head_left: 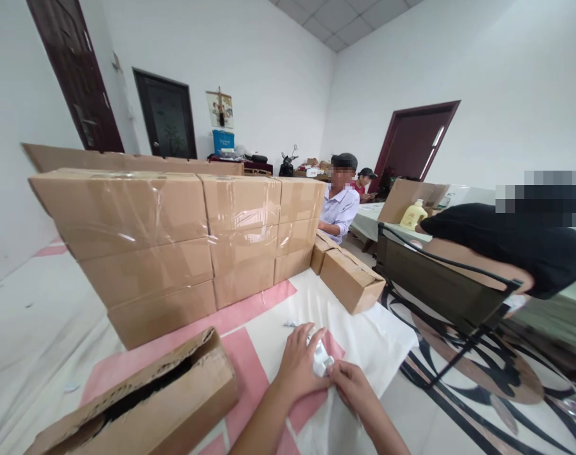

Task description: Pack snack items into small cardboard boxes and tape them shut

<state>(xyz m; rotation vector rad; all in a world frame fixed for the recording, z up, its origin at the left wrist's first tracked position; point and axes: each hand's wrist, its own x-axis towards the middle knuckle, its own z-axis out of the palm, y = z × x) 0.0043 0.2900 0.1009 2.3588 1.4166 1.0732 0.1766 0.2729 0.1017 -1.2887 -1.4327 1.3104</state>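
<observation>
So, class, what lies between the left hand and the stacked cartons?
In the head view, pink and white cloth, with a small scrap near the left hand.

Workroom with white walls point(278, 76): taped cardboard cartons point(136, 208) stacked on a cloth-covered table point(390, 332), people point(341, 205) sitting at other tables point(367, 218), and what may be a motor scooter point(287, 167) behind.

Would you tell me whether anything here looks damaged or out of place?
The front carton looks worn: its top gapes along a ragged edge. A small scrap lies loose near the left hand.
</observation>
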